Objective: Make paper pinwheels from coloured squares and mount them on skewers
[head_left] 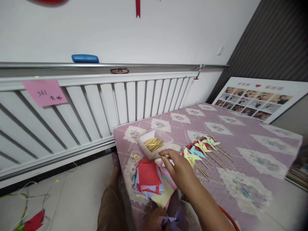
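Low in the view, my left hand grips a purple paper pinwheel, partly cut off by the frame's bottom edge. My right hand is raised over the bed by the near corner of a clear plastic box. Its thumb and forefinger are pinched together; anything between them is too small to name. Thin wooden sticks fill the box. Beside it sits a small round dish of short pale pieces. A stack of coloured paper squares, red on top, lies left of my right hand.
Several finished pinwheels on sticks lie right of my hand on the patterned purple mattress. A photo board leans at the far right. Behind stands a white radiator with glasses and a blue case above.
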Tool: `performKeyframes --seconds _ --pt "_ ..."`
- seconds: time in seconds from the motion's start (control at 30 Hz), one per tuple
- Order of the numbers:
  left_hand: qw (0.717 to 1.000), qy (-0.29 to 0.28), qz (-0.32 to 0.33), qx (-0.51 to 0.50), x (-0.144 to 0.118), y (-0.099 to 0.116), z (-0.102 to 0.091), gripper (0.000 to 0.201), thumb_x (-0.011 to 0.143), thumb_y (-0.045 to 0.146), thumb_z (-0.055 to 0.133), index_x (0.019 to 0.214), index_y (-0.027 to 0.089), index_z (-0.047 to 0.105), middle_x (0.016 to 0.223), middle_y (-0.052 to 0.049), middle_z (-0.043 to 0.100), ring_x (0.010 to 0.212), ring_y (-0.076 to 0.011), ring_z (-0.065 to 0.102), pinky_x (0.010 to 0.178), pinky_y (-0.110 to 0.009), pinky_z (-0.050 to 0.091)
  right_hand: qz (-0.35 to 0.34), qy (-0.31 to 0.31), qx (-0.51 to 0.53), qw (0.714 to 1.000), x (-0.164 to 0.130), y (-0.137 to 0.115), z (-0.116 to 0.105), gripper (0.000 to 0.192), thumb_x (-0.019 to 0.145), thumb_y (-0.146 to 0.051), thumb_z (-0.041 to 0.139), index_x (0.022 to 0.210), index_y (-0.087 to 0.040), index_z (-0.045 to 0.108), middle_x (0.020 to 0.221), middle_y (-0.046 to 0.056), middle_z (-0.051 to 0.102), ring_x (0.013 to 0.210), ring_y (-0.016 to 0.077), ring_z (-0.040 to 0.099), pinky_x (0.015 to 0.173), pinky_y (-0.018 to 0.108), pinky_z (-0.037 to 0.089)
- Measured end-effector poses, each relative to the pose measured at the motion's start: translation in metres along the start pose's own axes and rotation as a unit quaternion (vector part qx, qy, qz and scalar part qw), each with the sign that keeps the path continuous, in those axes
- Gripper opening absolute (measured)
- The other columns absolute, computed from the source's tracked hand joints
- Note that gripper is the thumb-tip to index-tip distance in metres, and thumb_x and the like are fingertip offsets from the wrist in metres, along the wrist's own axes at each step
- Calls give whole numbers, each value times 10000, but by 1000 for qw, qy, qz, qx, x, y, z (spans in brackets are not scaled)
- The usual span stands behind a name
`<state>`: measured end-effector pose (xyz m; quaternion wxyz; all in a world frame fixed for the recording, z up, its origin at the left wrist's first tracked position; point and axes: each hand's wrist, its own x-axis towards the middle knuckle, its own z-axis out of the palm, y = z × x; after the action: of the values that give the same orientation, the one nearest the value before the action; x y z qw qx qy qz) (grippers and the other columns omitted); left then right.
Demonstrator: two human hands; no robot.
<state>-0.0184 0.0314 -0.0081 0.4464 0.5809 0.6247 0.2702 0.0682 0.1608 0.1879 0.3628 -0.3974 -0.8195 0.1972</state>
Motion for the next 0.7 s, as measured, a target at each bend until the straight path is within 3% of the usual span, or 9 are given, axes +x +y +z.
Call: performKeyframes --seconds 0.07,0.13,0.27,0.33,0.4,0.57,0.63,0.7 --pt "999 26 21 17 -2 1 3 148 749 235 548 817 213 679 851 -74 687 810 -209 601 753 -297 441 91 54 76 991 -41 -6 -5 86 871 -317 544 845 -257 600 800 37 671 732 214 616 678 310 452" --pt "999 38 36 14 -5 2 4 164 762 221 514 818 197 667 861 -74 682 833 -206 602 766 -292 439 162 108 173 966 -76 -10 -5 174 855 -406 576 776 -252 581 702 15 622 647 190 576 622 292 439" --pt "997 46 53 -30 -11 8 3 186 777 217 481 794 174 661 861 -70 680 828 -195 604 764 -282 443 299 106 384 867 -125 -15 2 365 772 -582 646 796 -220 604 489 -66 475 408 99 395 432 224 322" --pt "996 43 36 -67 -12 9 2 199 771 222 483 815 164 669 866 -68 691 826 -197 612 765 -283 453 339 101 455 818 -140 -17 3 409 728 -599 689 776 -201 607 501 -77 474 363 54 317 389 196 246" --pt "993 44 8 -110 -11 8 0 215 767 244 496 857 162 673 866 -60 704 833 -202 620 777 -292 462 355 101 497 786 -151 -20 1 404 705 -575 725 761 -190 617 546 -68 507 357 34 306 375 185 230" --pt "956 66 -35 -283 -8 13 -12 205 695 342 612 780 158 639 675 -15 651 622 -163 572 666 -299 459 376 95 516 763 -165 -26 -15 356 671 -498 776 826 -194 674 590 -53 546 397 45 376 375 170 273" --pt "920 70 -39 -383 -11 26 -20 223 660 372 666 730 166 614 589 13 597 533 -131 525 616 -288 447 383 94 511 763 -167 -26 -21 372 652 -497 786 839 -191 686 579 -55 543 399 46 382 376 169 286" --pt "863 95 -36 -495 -18 47 -31 246 611 359 731 723 186 594 640 11 625 587 -133 567 647 -282 460 389 92 506 764 -169 -25 -23 380 645 -490 790 850 -187 687 566 -58 537 404 48 389 384 170 305"
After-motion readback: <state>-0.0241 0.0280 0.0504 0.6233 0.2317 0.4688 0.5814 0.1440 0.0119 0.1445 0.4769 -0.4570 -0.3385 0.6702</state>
